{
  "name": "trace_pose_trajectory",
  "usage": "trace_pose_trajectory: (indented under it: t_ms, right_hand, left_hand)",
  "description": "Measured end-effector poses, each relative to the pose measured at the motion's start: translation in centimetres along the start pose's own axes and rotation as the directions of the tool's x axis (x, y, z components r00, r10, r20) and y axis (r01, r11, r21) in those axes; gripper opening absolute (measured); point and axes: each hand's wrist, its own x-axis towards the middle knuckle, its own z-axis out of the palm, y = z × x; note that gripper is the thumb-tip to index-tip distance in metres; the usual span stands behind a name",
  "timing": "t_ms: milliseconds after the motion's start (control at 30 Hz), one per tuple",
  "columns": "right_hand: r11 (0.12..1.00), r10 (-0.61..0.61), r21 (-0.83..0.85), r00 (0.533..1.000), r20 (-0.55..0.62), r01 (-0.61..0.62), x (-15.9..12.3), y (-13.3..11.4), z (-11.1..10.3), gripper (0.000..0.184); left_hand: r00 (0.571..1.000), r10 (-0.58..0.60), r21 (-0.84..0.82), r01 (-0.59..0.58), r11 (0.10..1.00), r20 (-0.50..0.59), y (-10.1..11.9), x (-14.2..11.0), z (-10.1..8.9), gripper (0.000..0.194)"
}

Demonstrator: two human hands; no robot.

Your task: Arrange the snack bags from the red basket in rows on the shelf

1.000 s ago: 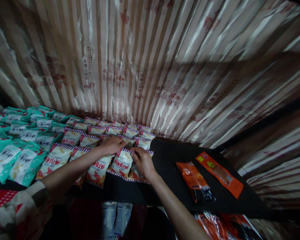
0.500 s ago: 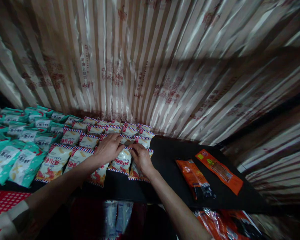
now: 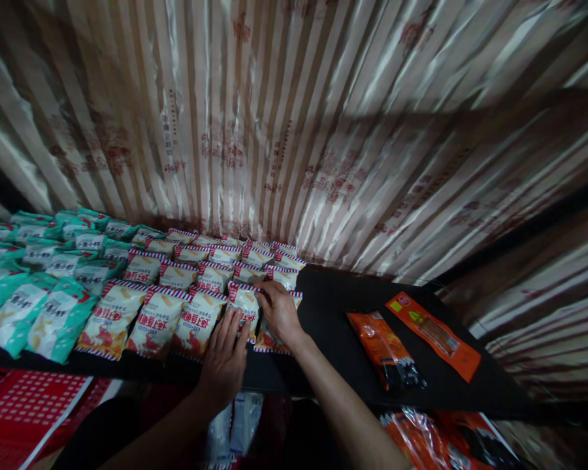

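Note:
My left hand (image 3: 227,358) lies flat, fingers stretched, on the near edge of a white snack packet with red-and-blue striped borders (image 3: 243,307) in the front row of a black shelf (image 3: 333,326). My right hand (image 3: 278,312) rests on the neighbouring packet (image 3: 269,339) at the row's right end, fingers curled over its top edge. More such striped packets (image 3: 154,320) lie in rows to the left and behind.
Teal snack packets (image 3: 53,320) fill the shelf's left part. Two orange packets (image 3: 385,349) (image 3: 436,336) lie on the shelf's right part. A striped shiny sheet (image 3: 294,130) backs the shelf. More orange packs (image 3: 436,444) and a red checked bag (image 3: 24,405) sit below.
My left hand has pulled back from the second row to the front edge of the front-row packets. My right hand has stayed on the end packet.

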Motion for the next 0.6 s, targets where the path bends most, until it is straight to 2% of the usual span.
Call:
trace_pose_trajectory:
  t_ms: [133, 233, 367, 467, 600]
  right_hand:
    - [0.997, -0.048, -0.059, 0.994, -0.097, 0.042, -1.3, -0.2, 0.4, 0.029]
    - [0.987, -0.078, -0.153, 0.973, -0.218, 0.045, -3.4, 0.2, 0.8, 0.036]
    - [0.953, 0.005, -0.275, 0.914, -0.406, -0.128, -6.8, 1.8, 1.7, 0.050]
    - [0.923, 0.079, -0.315, 0.913, -0.401, -0.219, -8.6, 3.2, 2.5, 0.062]
    - [0.936, 0.103, -0.286, 0.936, -0.337, -0.206, -9.0, 4.3, 3.0, 0.073]
  left_hand:
    - [1.000, -0.009, 0.008, 0.009, 1.000, -0.018, 0.2, 0.1, 0.7, 0.043]
    - [1.000, -0.008, 0.013, 0.008, 1.000, -0.018, 0.2, 0.1, 1.1, 0.044]
    - [0.999, -0.006, 0.020, 0.007, 1.000, -0.035, 0.0, 0.6, 1.5, 0.046]
    - [0.999, -0.028, 0.023, 0.029, 0.999, -0.020, 0.0, 1.6, 1.5, 0.047]
    - [0.999, -0.053, 0.022, 0.053, 0.998, 0.004, 0.2, 3.0, 1.6, 0.050]
